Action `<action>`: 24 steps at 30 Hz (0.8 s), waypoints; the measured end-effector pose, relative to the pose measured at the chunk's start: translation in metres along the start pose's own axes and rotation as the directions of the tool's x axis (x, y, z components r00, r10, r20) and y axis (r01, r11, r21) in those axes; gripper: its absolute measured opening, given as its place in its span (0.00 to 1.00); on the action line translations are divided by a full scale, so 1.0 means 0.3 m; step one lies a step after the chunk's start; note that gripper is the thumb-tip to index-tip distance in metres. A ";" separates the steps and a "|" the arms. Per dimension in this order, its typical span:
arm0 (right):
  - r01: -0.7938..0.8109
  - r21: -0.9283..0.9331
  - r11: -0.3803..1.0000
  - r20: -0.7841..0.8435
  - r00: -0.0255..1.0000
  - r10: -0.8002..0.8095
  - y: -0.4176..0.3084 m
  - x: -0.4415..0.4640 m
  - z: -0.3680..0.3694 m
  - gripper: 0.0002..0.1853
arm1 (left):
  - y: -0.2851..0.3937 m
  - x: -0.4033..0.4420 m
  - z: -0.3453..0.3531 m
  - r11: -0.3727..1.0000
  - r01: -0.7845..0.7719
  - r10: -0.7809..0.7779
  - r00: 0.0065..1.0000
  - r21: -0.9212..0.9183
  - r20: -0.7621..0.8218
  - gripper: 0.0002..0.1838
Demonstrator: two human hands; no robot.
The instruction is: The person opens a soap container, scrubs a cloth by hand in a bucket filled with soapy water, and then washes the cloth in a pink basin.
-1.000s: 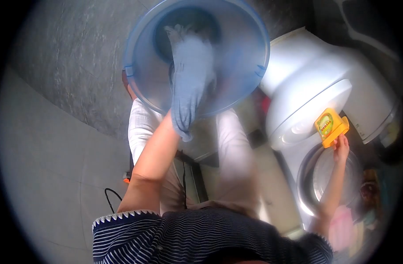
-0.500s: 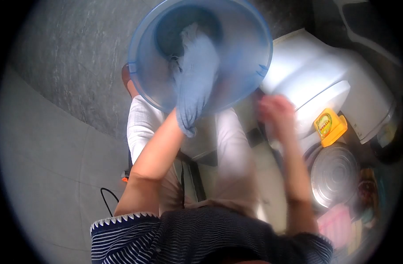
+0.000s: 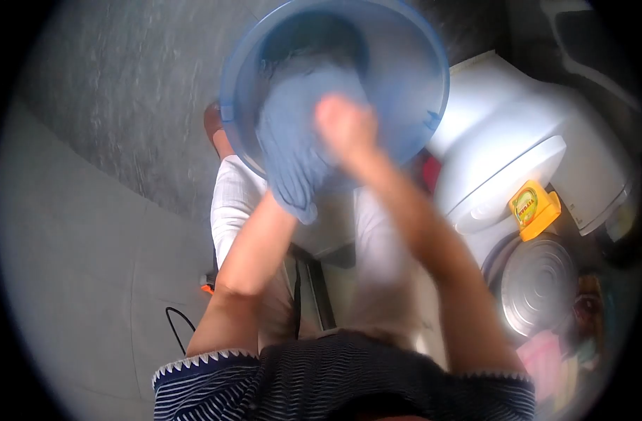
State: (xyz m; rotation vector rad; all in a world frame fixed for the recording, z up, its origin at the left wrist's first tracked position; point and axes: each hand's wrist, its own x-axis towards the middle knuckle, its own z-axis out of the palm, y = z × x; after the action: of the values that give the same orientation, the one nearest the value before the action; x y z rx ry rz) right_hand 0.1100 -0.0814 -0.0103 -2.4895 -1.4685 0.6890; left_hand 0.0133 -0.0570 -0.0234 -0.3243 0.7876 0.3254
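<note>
My left forearm (image 3: 254,242) reaches up into a blue-grey cloth (image 3: 293,133) that is draped over my left hand. The hand and its fingers are hidden beneath the cloth. My right hand (image 3: 345,126) is at the cloth's right side, blurred, with its fingers curled. Whether anything is inside those fingers cannot be made out. Around both lies the translucent blue bucket (image 3: 412,91), tilted with its mouth towards me and dark at the bottom.
To the right stands a glossy white plastic object (image 3: 517,133) with a yellow box (image 3: 533,209) beside it. A round metal lid (image 3: 538,288) and a pink item (image 3: 542,358) lie nearer me. Grey tiled floor (image 3: 82,259) extends left.
My right hand has swung left and up from beside the bucket to the cloth. The cloth looks spread wider over my left hand. The whole view has shifted slightly.
</note>
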 end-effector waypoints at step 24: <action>-0.348 0.672 0.654 0.490 0.871 -0.041 -0.106 -0.210 -0.168 0.20 | 0.040 0.012 -0.036 0.967 -0.107 0.101 0.994 -0.233 -0.039 0.25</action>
State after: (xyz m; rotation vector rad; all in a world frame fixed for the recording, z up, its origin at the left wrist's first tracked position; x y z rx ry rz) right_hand 0.0832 -0.1154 0.0646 -1.8425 -0.7670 1.6383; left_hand 0.0039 -0.0500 -0.0352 -0.5111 0.7955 0.5163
